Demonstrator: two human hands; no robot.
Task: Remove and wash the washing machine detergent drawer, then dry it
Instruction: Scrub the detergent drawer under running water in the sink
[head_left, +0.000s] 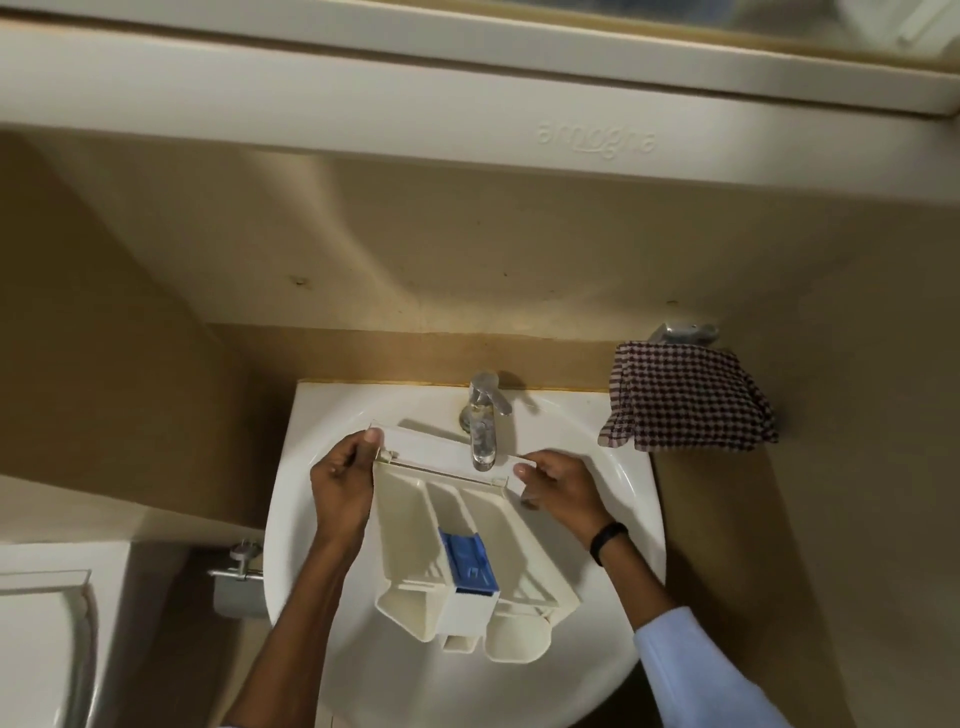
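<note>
Drawer: the detergent drawer (410, 525) is in the lower centre of the frame, held over the sink (311, 415). Its compartments face up and its front panel points toward the tap (483, 421).
Insert: a blue insert (467, 564) sits in the middle compartment.
Left hand: the left hand (343, 488) grips the left end of the front panel, with the thumb on top and the fingers curled round the corner.
Right hand: the right hand (561, 488) pinches the right end of the same panel between thumb and curled fingers. A black band (608, 540) is on its wrist.
Tap: the spout hangs just over the front panel. No stream of water can be made out.
Step in hand: the drawer is already out of the machine, so this looks like the start of the wash, with the drawer being lined up under the spout.
Next move: one hand probably has to let go to work the tap lever, so the other must carry the drawer alone. The compartments then need tilting under the spout so the water reaches them and drains out.
Cloth: a checked cloth (685, 400) hangs at centre right of the frame, beside the sink. It is untouched and seems suited to the drying.
</note>
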